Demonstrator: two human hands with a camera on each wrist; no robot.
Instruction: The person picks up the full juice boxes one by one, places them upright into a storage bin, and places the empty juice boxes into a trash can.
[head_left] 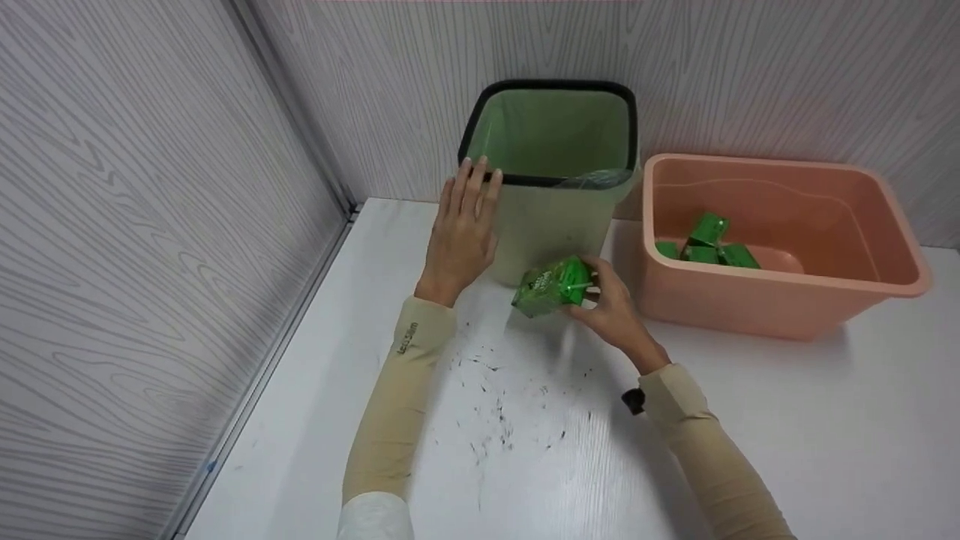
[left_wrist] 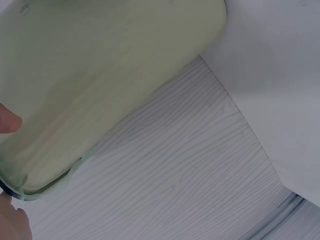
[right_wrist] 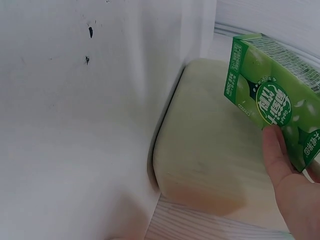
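A green juice box with a straw on its end is tilted above the table, in front of the bin. My right hand grips it between thumb and fingers at its right end. The right wrist view shows the printed side of the juice box close up, against the bin wall. My left hand lies at the near left of the pale green trash bin, fingers straight and fingertips at its black rim. In the left wrist view, the thumb shows beside the bin wall.
A pink plastic tub stands right of the bin, with several green boxes at its left end. A liner bag overhangs the bin's rim. Dark specks mark the white table. Wood-grain panels rise behind and at left.
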